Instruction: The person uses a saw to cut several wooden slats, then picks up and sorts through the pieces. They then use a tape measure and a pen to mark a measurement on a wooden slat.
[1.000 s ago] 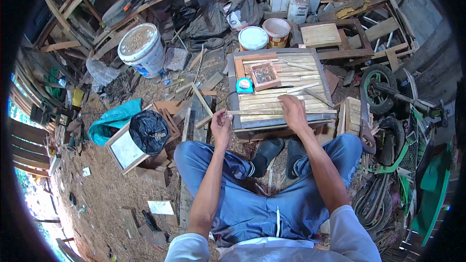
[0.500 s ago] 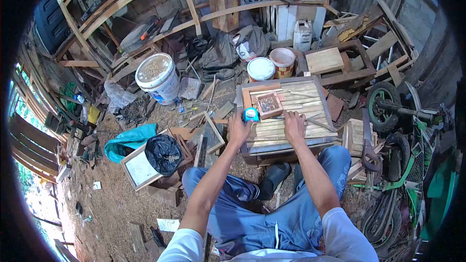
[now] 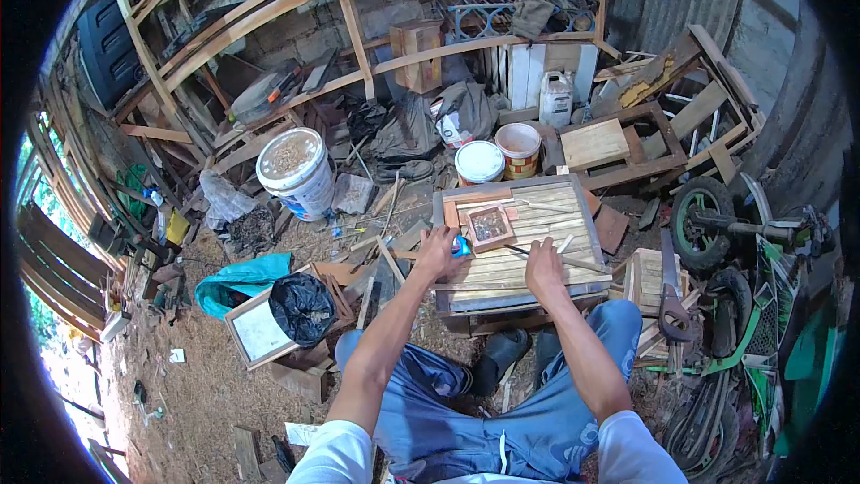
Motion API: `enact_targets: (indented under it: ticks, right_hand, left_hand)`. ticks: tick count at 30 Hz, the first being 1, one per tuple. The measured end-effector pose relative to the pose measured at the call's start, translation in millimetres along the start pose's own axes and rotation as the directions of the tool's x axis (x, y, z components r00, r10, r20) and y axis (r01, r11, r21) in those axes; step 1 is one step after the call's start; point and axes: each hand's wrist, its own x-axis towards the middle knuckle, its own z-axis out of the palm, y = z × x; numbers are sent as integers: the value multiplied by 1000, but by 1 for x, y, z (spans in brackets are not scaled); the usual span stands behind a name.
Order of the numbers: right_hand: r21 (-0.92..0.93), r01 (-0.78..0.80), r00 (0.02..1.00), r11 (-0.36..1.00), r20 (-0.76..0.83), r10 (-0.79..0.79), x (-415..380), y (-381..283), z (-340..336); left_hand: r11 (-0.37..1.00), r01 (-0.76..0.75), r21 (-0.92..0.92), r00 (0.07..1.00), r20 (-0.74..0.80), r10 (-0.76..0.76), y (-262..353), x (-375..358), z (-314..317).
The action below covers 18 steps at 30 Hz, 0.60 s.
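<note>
A small square wooden box (image 3: 490,226) with an open top sits on the slatted wooden tabletop (image 3: 502,280). Just left of its near corner, my left hand (image 3: 436,254) is closed around a blue tape measure (image 3: 460,246), partly covered by the fingers. To the box's near right, my right hand (image 3: 544,269) rests low over the slats with its fingers pinched. A thin dark pencil-like stick (image 3: 517,251) pokes out from its left side. A flat wooden strip (image 3: 587,264) and a short pale stick (image 3: 566,243) lie beside that hand.
A handsaw (image 3: 672,291) stands at the right near a small bike (image 3: 708,220). Several buckets, including a large white one (image 3: 300,188), stand beyond the table. A black bag (image 3: 303,305) sits at the left by a framed panel (image 3: 262,323). Wood scraps litter the ground.
The view has tilted, so the table appears lower. My left hand has shifted up along the tape measure's left side and covers more of it. My right hand stays near the box.
</note>
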Motion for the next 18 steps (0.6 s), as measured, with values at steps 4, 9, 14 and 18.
enact_targets:
  ticks: [4, 9, 14, 18]
  right_hand:
    - [177, 360, 927, 916, -182, -329, -5, 1, -3]
    - [739, -64, 927, 671, 293, -235, -38, -39, 3]
    - [778, -60, 816, 626, 400, -418, -73, -44, 52]
    - [493, 160, 873, 855, 334, -356, -86, -49, 25]
  left_hand:
    - [890, 86, -448, 959, -206, -196, 10, -23, -44]
    - [9, 122, -993, 892, 105, -440, 35, -92, -56]
    - [-415, 37, -909, 852, 246, -462, 86, -146, -5]
    - [-293, 115, -949, 849, 247, -467, 95, -164, 2]
